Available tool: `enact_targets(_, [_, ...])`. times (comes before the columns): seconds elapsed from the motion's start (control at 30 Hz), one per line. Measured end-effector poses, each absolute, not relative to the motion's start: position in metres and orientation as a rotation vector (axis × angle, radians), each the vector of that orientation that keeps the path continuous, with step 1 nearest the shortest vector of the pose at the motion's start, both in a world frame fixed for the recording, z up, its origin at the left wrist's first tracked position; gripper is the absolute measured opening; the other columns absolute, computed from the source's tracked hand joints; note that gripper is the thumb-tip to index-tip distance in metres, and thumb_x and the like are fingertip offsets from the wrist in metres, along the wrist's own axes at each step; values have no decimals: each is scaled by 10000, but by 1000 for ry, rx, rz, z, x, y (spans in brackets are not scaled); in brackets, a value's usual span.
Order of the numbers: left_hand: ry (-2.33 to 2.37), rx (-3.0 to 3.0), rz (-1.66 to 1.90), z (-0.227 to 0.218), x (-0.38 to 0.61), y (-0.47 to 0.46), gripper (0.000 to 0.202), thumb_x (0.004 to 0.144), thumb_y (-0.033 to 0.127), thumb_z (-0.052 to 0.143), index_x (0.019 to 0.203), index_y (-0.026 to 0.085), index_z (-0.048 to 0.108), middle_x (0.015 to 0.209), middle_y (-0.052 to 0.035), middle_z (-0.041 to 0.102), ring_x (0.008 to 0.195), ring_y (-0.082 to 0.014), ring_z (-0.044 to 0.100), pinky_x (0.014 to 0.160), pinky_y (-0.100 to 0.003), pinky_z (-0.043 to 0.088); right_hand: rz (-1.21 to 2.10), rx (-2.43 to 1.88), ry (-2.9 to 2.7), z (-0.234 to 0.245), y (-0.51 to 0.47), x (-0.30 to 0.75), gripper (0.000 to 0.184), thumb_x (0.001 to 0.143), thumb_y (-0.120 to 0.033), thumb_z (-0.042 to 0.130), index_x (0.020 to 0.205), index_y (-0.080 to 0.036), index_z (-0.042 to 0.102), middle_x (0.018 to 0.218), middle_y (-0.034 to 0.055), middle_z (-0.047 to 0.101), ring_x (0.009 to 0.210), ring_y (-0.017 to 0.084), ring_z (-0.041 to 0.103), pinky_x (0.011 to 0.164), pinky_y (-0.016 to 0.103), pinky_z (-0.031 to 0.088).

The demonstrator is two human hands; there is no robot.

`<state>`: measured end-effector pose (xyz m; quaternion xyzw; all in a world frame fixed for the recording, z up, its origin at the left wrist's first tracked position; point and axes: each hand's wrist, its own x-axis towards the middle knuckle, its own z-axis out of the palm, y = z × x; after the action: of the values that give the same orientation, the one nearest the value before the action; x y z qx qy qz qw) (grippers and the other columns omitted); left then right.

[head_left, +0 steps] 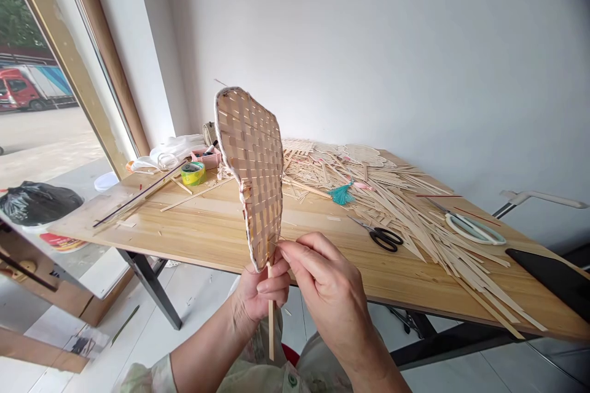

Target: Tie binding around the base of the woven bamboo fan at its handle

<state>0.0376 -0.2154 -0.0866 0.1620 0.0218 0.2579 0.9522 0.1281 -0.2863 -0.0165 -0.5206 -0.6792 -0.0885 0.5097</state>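
A woven bamboo fan (pixel 251 166) stands upright in front of me, seen at a slant, with a pale corded rim and a thin stick handle (pixel 271 331) below. My left hand (pixel 260 288) is closed around the base of the fan where the handle begins. My right hand (pixel 329 295) is pinched at the fan's lower right edge. A fine strand or needle seems to show at its fingertips, too small to make out. Black-handled scissors (pixel 385 238) lie on the table beyond my right hand.
Many loose bamboo strips (pixel 428 233) cover the right of the wooden table (pixel 207 236). A teal tassel (pixel 342 194), yellow-green tape roll (pixel 192 173), pink box (pixel 209 158) and pale-handled shears (pixel 474 228) lie around. A black-bagged bucket (pixel 41 204) stands left on the floor.
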Motion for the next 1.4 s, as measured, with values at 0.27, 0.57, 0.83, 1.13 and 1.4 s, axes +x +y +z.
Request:
enact_targets(0.27, [7, 311, 505, -89, 38, -215, 200, 664, 149, 635, 586, 120, 452, 496, 75, 301, 292, 40, 135, 259, -38, 146, -212, -1283, -1633, -17, -288, 130, 239, 833, -79, 425, 800, -186, 637, 688, 17, 540, 595, 96, 537, 519, 186, 432])
enact_targets(0.57, [-16, 307, 469, -91, 36, -213, 251, 657, 167, 654, 579, 115, 421, 519, 74, 323, 294, 53, 137, 264, -31, 136, -232, -1301, -1643, -19, -288, 130, 247, 828, -66, 425, 787, -175, 643, 679, 26, 546, 583, 95, 528, 510, 186, 422])
enact_targets(0.83, [31, 333, 483, -91, 37, -214, 216, 679, 172, 626, 600, 121, 432, 518, 73, 307, 297, 45, 120, 267, -42, 121, -212, -1289, -1616, -19, -289, 131, 229, 838, -101, 429, 828, -179, 644, 694, 29, 567, 604, 109, 558, 533, 196, 446])
enact_targets(1.13, [51, 353, 481, -90, 37, -215, 237, 689, 173, 624, 586, 120, 418, 520, 64, 331, 296, 48, 133, 265, -41, 114, -223, -1312, -1628, -19, -290, 131, 238, 840, -97, 419, 827, -179, 642, 686, 27, 563, 596, 104, 552, 523, 194, 438])
enact_targets(1.4, [44, 354, 471, -91, 37, -214, 257, 673, 173, 635, 576, 126, 402, 510, 68, 336, 295, 45, 136, 266, -43, 117, -229, -1325, -1634, -20, -290, 132, 246, 839, -92, 414, 809, -189, 639, 683, 22, 547, 597, 103, 539, 531, 190, 430])
